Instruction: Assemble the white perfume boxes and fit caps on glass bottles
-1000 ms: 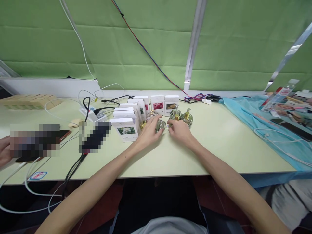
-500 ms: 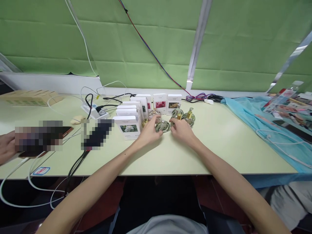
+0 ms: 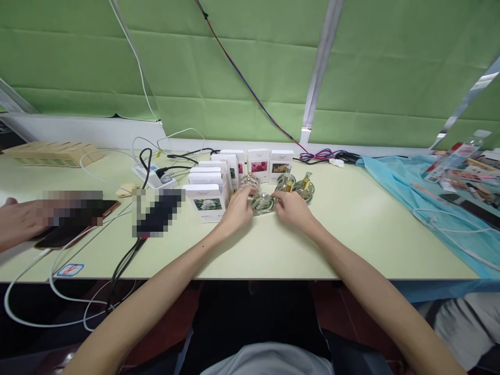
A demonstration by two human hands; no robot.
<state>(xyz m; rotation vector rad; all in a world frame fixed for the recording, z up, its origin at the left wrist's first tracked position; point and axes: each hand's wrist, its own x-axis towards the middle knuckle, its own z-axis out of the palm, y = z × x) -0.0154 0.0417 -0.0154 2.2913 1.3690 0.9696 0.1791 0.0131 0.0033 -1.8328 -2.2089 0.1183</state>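
Several small glass bottles stand grouped on the pale table. My left hand is beside a low glass bottle, its fingers against the glass at that bottle's left; a pinkish glass bottle sits just behind. My right hand has its fingers bent in front of a gold-necked bottle, and what they grip, if anything, is hidden. Another gold-necked bottle is to the right. White boxes with flower pictures, the nearest showing a white flower, stand left of and behind the bottles.
At the left another person's hand rests by a phone. A power strip with cables and a blurred dark device lie nearer. A blue cloth with a clear bottle covers the right end.
My left hand has drawn slightly back and left from the low bottle, which now shows more fully. My right hand has barely moved. The other person's hand has shifted over the phone.
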